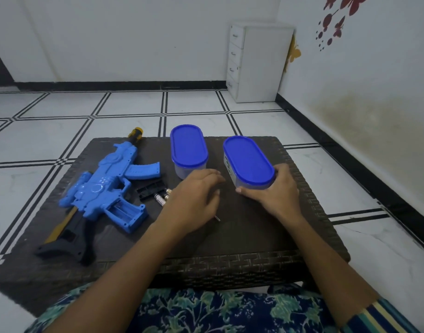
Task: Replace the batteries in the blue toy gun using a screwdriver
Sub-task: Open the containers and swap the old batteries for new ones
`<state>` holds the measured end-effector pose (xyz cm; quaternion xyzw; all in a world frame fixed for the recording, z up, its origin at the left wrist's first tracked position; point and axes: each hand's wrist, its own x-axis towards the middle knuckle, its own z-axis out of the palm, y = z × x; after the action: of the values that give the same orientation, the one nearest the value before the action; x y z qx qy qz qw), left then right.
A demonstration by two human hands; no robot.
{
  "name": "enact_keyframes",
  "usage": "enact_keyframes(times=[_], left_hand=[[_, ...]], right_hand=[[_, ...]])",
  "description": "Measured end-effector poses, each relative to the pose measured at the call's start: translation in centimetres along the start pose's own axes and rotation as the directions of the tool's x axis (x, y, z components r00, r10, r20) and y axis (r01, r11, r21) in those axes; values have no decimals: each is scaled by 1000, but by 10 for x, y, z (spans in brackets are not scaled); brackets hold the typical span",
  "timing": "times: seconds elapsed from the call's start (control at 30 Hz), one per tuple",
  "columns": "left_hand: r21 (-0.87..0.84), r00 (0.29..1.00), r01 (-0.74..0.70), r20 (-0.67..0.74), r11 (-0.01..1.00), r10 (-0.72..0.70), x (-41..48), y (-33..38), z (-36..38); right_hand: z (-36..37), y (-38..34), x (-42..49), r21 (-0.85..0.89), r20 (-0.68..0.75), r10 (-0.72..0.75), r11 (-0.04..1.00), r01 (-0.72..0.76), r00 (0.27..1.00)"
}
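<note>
The blue toy gun lies on the left of the dark woven table, with the battery bay in its grip open. The black bay cover and a few loose batteries lie just to the right of it. My left hand rests palm down mid-table over the screwdriver. Only the screwdriver's metal tip pokes out below the hand, so I cannot see any grip. My right hand clasps the near end of the right blue-lidded container.
A second blue-lidded container stands just beyond my left hand's fingers. The low table sits on a white tiled floor. A white drawer unit stands in the far corner. The right wall runs close to the table.
</note>
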<state>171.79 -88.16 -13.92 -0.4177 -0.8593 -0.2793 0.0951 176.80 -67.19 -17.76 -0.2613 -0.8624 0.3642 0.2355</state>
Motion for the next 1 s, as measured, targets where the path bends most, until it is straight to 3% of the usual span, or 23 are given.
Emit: enact_keyframes(times=[0.17,0.37,0.7,1.0], left_hand=[[-14,995,-89,39,996,89,4,2,1],[-35,984,-162,66,986,164,17,1,7],[163,941,-333,114,929,318,40,-8,5],[278,817,-563,47,778,575,37,-16,19]], right_hand=[[5,-18,-16,-11,118,-16,1000,17,993],[8,-21,-22,4,110,-37,999,37,993],[9,-13,-21,97,116,-74,993,63,990],[11,-11,-20,101,103,-64,993,53,993]])
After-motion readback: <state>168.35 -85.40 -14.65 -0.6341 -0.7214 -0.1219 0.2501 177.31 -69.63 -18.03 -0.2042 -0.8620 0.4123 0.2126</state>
